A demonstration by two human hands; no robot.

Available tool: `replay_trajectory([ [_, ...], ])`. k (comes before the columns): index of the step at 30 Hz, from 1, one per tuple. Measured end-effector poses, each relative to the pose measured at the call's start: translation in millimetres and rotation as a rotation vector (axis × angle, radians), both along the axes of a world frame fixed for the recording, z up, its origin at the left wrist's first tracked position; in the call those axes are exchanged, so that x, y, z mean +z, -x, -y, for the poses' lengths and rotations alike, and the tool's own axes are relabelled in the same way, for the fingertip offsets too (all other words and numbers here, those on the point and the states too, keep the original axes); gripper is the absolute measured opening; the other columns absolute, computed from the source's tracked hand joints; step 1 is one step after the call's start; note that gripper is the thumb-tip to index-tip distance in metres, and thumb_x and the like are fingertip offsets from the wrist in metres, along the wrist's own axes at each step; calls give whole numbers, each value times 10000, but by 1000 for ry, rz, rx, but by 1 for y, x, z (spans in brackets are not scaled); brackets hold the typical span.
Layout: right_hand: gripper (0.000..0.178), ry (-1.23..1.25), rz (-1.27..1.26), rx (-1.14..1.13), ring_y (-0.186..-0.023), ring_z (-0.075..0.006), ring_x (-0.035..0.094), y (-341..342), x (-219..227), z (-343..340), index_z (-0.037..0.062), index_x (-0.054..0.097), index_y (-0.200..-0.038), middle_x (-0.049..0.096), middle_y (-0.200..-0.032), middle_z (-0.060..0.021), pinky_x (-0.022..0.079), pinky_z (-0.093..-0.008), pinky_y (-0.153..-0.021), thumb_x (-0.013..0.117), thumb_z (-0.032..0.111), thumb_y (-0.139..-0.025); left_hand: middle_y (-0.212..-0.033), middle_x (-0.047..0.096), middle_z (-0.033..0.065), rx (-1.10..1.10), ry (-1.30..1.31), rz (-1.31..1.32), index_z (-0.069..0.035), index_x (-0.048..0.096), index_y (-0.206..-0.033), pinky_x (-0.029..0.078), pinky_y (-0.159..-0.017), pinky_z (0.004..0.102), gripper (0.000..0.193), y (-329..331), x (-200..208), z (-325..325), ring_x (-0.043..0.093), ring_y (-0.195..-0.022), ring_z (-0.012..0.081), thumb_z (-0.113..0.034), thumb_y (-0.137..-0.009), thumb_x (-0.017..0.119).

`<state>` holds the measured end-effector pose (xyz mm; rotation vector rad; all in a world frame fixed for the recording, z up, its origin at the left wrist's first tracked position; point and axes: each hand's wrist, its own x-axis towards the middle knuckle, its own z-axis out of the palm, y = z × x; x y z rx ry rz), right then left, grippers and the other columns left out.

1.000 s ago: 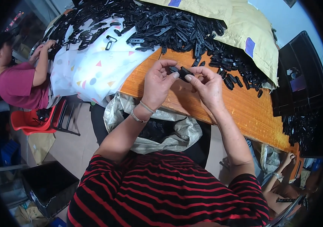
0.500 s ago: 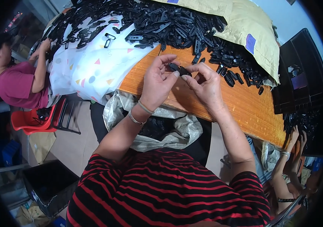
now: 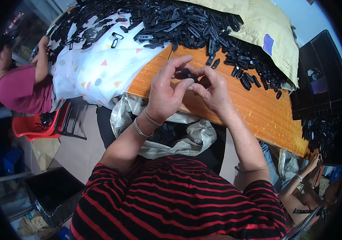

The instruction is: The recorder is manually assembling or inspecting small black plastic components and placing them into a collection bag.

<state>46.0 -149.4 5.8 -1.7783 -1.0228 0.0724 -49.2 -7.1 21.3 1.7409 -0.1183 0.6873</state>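
My left hand and my right hand meet over the near edge of the wooden table. A small black plastic piece is pinched between the fingertips of both hands, mostly covered by them, so its exact shape is hidden. Beyond my hands lies a large heap of long black plastic parts. A few loose black parts are scattered on the wood to the right. Below my wrists an open woven sack sits at my lap with dark pieces inside.
A patterned white sheet hangs over the table's left side. At the back right stands a big tan paper sack. A co-worker in a maroon shirt works at left; another person's arm reaches in at right. A black crate rests on the floor.
My hands have drawn closer together, and the black piece shows less between the fingers. At the right, the other person's hands have shifted.
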Motion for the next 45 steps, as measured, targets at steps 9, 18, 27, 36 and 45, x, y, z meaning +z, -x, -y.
replay_trajectory([
  [9, 281, 47, -56, -11, -633, -107, 579, 11, 4, -4, 8, 576, -922, 606, -745, -48, 462, -266, -566, 777, 155, -792, -1095, 600, 76, -106, 229, -4, 20, 493, -1278, 474, -890, 244, 407, 0, -15, -5, 588, -986, 118, 77, -884, 577],
  [18, 154, 406, -22, -112, -722, -212, 648, -37, 0, 39, 16, 671, -951, 674, -831, -100, 500, -321, -639, 689, 134, -854, -813, 650, 44, -233, -350, -352, 11, 659, -999, 477, -704, 244, 127, 43, -21, -32, 610, -778, 96, -53, -898, 617],
  [27, 232, 527, 559, -258, -788, -364, 633, -96, -21, 36, 37, 644, -960, 595, -991, -138, 524, -440, -700, 702, 47, -736, -905, 557, 123, 46, -860, -5, -99, 630, -1013, 517, -692, 403, 191, -138, -29, -12, 611, -835, 309, -63, -839, 558],
  [36, 273, 582, 203, -95, -801, -371, 630, -78, -10, 55, 22, 614, -869, 647, -857, -175, 508, -421, -679, 788, 126, -687, -869, 514, 73, 16, -1323, 139, -106, 583, -856, 533, -664, 332, 48, -188, -26, -20, 587, -826, 232, -119, -819, 555],
  [45, 261, 321, -441, -150, -730, -51, 586, -61, -2, 53, 19, 551, -812, 589, -752, 16, 473, -245, -606, 802, 20, -742, -950, 688, 68, -95, -137, -290, -14, 607, -1142, 532, -702, 229, 277, -123, -28, -21, 666, -754, 136, -51, -871, 654],
])
